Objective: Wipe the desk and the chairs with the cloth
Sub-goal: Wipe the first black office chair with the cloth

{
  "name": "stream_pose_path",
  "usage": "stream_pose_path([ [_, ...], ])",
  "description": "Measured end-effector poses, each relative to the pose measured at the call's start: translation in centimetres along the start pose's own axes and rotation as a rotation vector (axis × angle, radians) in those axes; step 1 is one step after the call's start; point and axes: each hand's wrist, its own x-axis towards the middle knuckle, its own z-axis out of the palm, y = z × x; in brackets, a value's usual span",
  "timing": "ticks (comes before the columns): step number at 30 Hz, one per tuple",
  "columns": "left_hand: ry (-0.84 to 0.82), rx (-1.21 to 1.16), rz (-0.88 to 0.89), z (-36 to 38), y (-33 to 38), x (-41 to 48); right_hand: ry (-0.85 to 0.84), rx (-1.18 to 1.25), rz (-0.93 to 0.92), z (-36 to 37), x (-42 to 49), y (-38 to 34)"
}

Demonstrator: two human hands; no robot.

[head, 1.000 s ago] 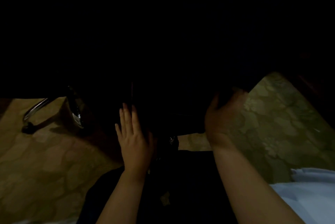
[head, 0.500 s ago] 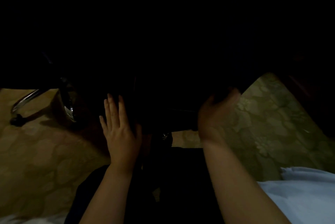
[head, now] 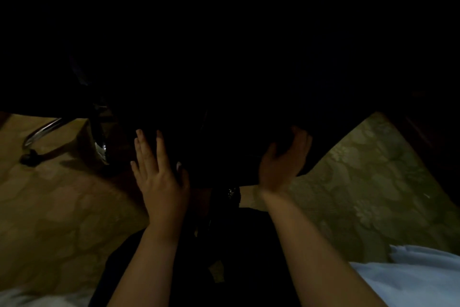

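Almost everything in the head view is dark. A black chair (head: pixel 224 112) fills the middle, and only its outline shows. My left hand (head: pixel 159 177) lies flat against the chair's near left side with its fingers straight and pointing up. My right hand (head: pixel 283 162) is at the chair's near right edge, thumb up, with its fingers curled over the dark edge. I see no cloth in either hand; anything dark held there is hidden by the gloom.
The chair's chrome leg (head: pixel 42 130) ends in a black caster (head: pixel 28 158) at the left, beside a shiny centre column (head: pixel 99 142). Patterned carpet (head: pixel 361 182) shows on both sides. Pale blue fabric (head: pixel 410 279) lies at the lower right. A dark desk edge (head: pixel 428 132) rises at the right.
Both hands have slid a little to the left along the chair's near edge. The right hand's palm shows more now.
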Motion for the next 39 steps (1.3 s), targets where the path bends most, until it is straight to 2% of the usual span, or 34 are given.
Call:
stream_pose_path([
  [3, -0.010, 0.040, 0.017, -0.1, -0.5, -0.1, -0.236, 0.028, -0.239, 3.0, -2.8, -3.2],
  [5, -0.016, 0.056, 0.004, -0.4, -1.3, 0.0, -0.308, 0.070, -0.438, 4.0, -3.8, -4.0],
  [7, 0.000, 0.036, -0.027, -1.0, -2.0, 0.2, -0.283, 0.093, -0.416, 3.6, -3.4, -3.5],
  [10, 0.026, -0.027, -0.093, -1.5, -2.2, 0.3, -0.142, 0.020, -0.243, 1.3, -1.0, -0.9],
  [15, 0.009, -0.117, -0.127, -0.8, -1.8, 0.7, -0.019, -0.001, -0.140, -0.4, 0.3, -0.5],
  [17, -0.008, -0.133, -0.107, -0.8, -1.9, 0.5, -0.039, 0.022, -0.190, 0.9, -1.0, -1.9],
  [20, -0.025, -0.136, -0.100, -1.2, -2.0, 0.3, -0.209, 0.027, -0.466, 3.9, -4.0, -4.4],
  [22, -0.010, -0.118, -0.092, -1.4, -2.1, 0.3, -0.239, 0.045, -0.579, 5.0, -5.1, -4.8],
  [25, 0.023, -0.128, -0.121, -1.4, -2.5, 0.5, -0.169, 0.041, -0.462, 3.5, -3.2, -3.3],
  [27, 0.024, -0.156, -0.168, -1.2, -2.3, 0.7, -0.034, 0.014, -0.387, 1.4, -0.8, -1.4],
  [29, -0.006, -0.197, -0.197, -0.9, -1.7, 0.7, 0.060, 0.007, -0.351, 0.0, 0.8, -0.4],
  [31, -0.022, -0.239, -0.234, -0.7, -0.9, 0.5, 0.072, -0.012, -0.353, 0.1, 0.8, -0.7],
  [33, -0.002, -0.224, -0.244, -0.7, -0.5, 0.2, 0.002, -0.020, -0.405, 1.5, -0.8, -2.1],
  [36, 0.004, -0.184, -0.243, -1.2, -0.6, -0.1, -0.193, -0.014, -0.578, 4.1, -4.2, -5.0],
  [39, -0.007, -0.181, -0.224, -1.8, -0.8, -0.3, -0.262, -0.062, -0.765, 4.9, -5.3, -4.8],
])
